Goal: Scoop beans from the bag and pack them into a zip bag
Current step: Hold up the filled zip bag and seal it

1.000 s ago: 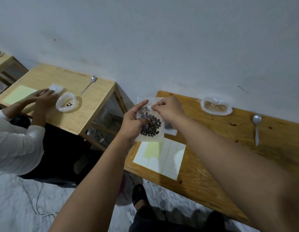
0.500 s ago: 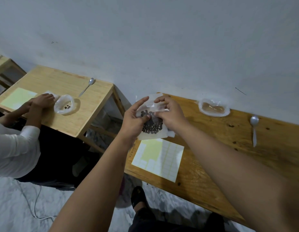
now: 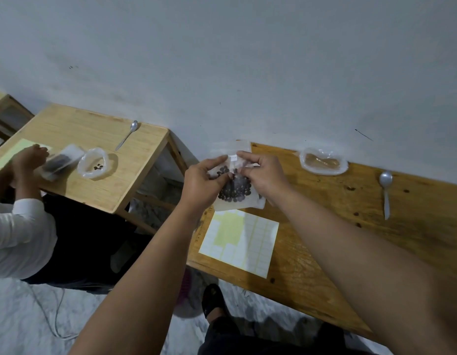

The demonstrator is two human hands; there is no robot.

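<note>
A clear zip bag point(image 3: 235, 193) holding a cluster of dark beans is held up over the left end of my wooden table point(image 3: 337, 226). My left hand point(image 3: 200, 184) pinches its left side and my right hand point(image 3: 260, 175) pinches its upper right, fingertips close together near a small white label on the bag. A rolled-down plastic bag point(image 3: 323, 161), the bean supply, sits at the table's back edge by the wall and looks nearly empty. A metal spoon point(image 3: 385, 190) lies on the table to the right, untouched.
A sheet of white and yellow stickers point(image 3: 238, 242) lies on the table under my hands. At a second wooden table point(image 3: 94, 139) on the left, another person's hands point(image 3: 30, 160) hold a bag of beans beside a plastic bag point(image 3: 93, 162) and a spoon point(image 3: 127, 134).
My right hand has shifted from the bag's top edge down over its upper right, closer to my left fingers. The person on the left has lifted a filled bag.
</note>
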